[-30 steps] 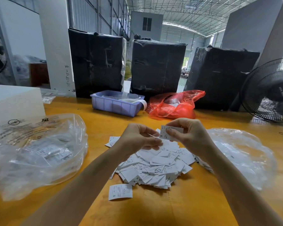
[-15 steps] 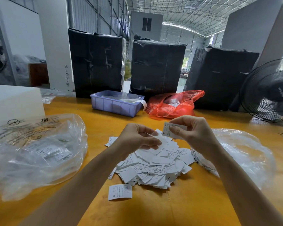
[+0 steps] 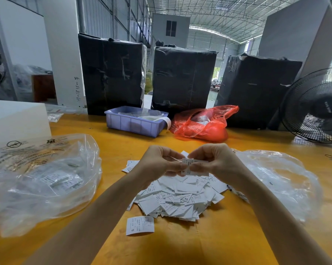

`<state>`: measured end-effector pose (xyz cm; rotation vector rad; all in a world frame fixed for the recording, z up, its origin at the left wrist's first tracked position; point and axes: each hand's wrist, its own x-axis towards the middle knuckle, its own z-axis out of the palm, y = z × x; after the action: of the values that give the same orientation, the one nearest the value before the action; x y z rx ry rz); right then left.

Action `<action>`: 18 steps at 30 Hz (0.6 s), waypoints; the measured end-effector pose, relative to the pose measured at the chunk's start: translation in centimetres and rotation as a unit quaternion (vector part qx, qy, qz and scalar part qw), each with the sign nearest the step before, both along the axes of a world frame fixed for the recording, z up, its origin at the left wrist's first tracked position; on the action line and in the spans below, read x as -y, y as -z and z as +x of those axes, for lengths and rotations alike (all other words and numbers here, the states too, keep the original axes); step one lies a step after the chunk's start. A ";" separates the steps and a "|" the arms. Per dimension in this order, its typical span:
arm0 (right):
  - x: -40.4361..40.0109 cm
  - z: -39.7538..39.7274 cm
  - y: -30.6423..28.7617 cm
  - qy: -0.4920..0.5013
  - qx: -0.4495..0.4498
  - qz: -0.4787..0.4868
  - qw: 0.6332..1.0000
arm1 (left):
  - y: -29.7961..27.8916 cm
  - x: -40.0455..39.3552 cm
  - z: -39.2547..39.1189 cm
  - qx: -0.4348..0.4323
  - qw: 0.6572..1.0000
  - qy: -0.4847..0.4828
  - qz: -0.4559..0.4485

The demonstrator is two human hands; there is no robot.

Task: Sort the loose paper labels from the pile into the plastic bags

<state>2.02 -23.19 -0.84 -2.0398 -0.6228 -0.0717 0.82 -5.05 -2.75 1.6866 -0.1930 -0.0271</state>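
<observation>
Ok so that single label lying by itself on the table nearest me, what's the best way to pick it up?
The single label lies flat on the yellow table, apart from the pile, so there is no raised edge. Probably come from above at its near edge, which is free: press a fingertip down, slide it to lift a corner, then pinch that corner. Both hands currently hold other labels.

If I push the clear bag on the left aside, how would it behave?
The clear bag would probably crumple and not slide as one piece: its film is thin and wrinkled. It looks light, holding only paper labels. Its mouth seems to gape toward the label pile, so labels might spill.
</observation>
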 end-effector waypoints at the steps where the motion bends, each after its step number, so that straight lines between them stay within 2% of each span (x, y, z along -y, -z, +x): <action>1: 0.1 0.1 -0.1 0.003 0.002 0.002 1.000 | 0.0 0.0 0.0 -0.001 1.000 0.001 -0.002; 14: 0.2 0.2 0.1 -0.018 -0.026 -0.003 1.000 | 0.3 0.7 -0.1 -0.008 1.000 0.006 -0.004; 18: 0.8 0.2 -0.4 -0.004 -0.015 0.026 1.000 | 0.2 0.7 -0.1 -0.020 0.997 -0.016 -0.078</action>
<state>2.27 -24.00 -0.46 -1.9852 -0.6056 -0.0517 0.75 -5.72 -2.92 1.5325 -0.1349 -0.0216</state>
